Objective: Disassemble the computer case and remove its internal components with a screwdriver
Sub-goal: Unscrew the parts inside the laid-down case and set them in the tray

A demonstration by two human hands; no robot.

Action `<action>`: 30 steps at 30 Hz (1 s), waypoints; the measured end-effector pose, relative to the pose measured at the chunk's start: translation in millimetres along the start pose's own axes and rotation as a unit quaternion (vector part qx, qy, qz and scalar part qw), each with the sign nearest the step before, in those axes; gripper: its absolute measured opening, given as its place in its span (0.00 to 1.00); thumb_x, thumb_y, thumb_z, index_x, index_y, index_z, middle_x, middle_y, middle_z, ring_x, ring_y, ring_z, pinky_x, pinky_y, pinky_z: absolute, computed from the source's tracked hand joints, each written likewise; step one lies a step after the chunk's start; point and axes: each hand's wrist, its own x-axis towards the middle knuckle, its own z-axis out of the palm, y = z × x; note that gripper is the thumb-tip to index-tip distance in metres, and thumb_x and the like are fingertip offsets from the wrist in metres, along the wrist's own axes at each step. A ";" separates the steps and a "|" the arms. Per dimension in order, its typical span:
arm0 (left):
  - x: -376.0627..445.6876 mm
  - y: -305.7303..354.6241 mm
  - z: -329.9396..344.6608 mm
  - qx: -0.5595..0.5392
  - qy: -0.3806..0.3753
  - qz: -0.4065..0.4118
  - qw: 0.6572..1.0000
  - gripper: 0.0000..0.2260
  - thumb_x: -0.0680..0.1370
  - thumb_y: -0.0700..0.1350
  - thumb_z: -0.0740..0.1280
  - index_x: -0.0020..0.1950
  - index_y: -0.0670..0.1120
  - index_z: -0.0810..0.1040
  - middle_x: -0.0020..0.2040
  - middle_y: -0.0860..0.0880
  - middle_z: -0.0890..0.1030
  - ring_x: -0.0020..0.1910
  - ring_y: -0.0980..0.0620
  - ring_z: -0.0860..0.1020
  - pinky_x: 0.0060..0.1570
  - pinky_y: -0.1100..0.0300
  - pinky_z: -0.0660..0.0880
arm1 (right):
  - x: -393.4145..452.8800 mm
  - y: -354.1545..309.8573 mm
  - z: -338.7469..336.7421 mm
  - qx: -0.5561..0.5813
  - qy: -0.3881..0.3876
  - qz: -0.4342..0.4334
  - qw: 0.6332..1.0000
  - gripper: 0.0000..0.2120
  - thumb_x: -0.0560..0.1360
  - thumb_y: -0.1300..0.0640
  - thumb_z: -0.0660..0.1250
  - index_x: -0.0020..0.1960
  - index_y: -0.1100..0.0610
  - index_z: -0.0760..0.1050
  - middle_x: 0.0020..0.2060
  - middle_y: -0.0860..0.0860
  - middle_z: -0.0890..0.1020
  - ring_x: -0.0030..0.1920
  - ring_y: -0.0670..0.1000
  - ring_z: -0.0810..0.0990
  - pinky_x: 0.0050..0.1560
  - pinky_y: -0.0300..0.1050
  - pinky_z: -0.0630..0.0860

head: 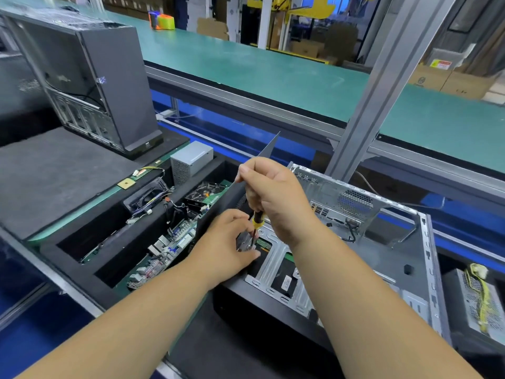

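Head view: the open computer case [355,242] lies on its side on the tabletop [68,173], near right of centre. The right hand [276,195] is closed around the screwdriver [257,222], held upright, tip down at the drive bracket [276,258], apparently on a screw. The left hand [229,242] pinches a small metal part [244,242] beside the shaft, likely steadying it. Removed boards [169,242] fill the left tray.

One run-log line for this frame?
right hand: grips screwdriver upright | left hand: steadies tip | open case: drive bracket being unscrewed
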 end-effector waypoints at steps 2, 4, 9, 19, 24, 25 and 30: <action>-2.6 0.3 2.6 0.009 0.006 0.002 1.000 0.12 0.69 0.49 0.76 0.48 0.56 0.76 0.56 0.65 0.65 0.59 0.62 0.67 0.57 0.67 0.63 | 2.3 1.9 0.0 0.017 -0.011 -0.008 1.000 0.11 0.83 0.61 0.57 0.46 0.60 0.75 0.23 0.49 0.64 0.25 0.49 0.58 0.31 0.48 0.53; -3.6 0.4 4.7 0.010 0.008 0.006 1.000 0.11 0.70 0.47 0.75 0.49 0.55 0.78 0.55 0.66 0.65 0.59 0.62 0.68 0.56 0.67 0.64 | 2.2 4.5 -0.4 0.033 -0.032 -0.018 0.999 0.11 0.84 0.63 0.54 0.52 0.59 0.75 0.26 0.49 0.68 0.27 0.48 0.61 0.32 0.49 0.54; -4.8 -0.3 4.5 0.006 0.001 0.011 1.000 0.10 0.71 0.48 0.74 0.47 0.57 0.75 0.56 0.66 0.64 0.57 0.64 0.67 0.56 0.63 0.68 | -2.7 12.7 4.6 0.070 0.081 0.015 0.994 0.07 0.81 0.64 0.59 0.52 0.56 0.74 0.37 0.50 0.76 0.29 0.47 0.72 0.32 0.38 0.69; -4.6 1.7 3.1 0.062 -0.017 0.009 0.998 0.13 0.73 0.51 0.70 0.57 0.54 0.78 0.63 0.60 0.67 0.62 0.58 0.68 0.57 0.56 0.73 | -5.0 30.7 23.0 0.191 0.247 0.022 0.950 0.17 0.79 0.51 0.66 0.35 0.56 0.69 0.27 0.51 0.76 0.22 0.47 0.66 0.23 0.36 0.62; -4.1 3.1 1.8 0.085 -0.024 0.014 0.996 0.13 0.74 0.52 0.68 0.58 0.52 0.78 0.65 0.58 0.66 0.62 0.55 0.68 0.55 0.55 0.74 | 1.7 35.2 23.7 0.202 0.212 0.013 0.956 0.21 0.79 0.42 0.59 0.33 0.53 0.71 0.25 0.53 0.72 0.23 0.48 0.64 0.24 0.37 0.62; -4.2 2.9 1.6 0.088 -0.026 0.015 0.996 0.13 0.75 0.52 0.68 0.58 0.52 0.78 0.65 0.57 0.66 0.62 0.55 0.68 0.55 0.55 0.74 | 2.1 35.9 23.4 0.214 0.195 0.009 0.957 0.21 0.79 0.42 0.58 0.33 0.53 0.71 0.25 0.53 0.71 0.23 0.48 0.63 0.23 0.37 0.61; -4.5 1.8 1.4 0.079 -0.027 0.009 0.996 0.12 0.73 0.51 0.70 0.55 0.52 0.78 0.67 0.57 0.66 0.64 0.56 0.66 0.57 0.55 0.72 | 0.7 36.6 15.6 0.230 0.152 -0.013 0.961 0.15 0.77 0.49 0.65 0.36 0.54 0.67 0.26 0.50 0.70 0.25 0.47 0.61 0.25 0.37 0.59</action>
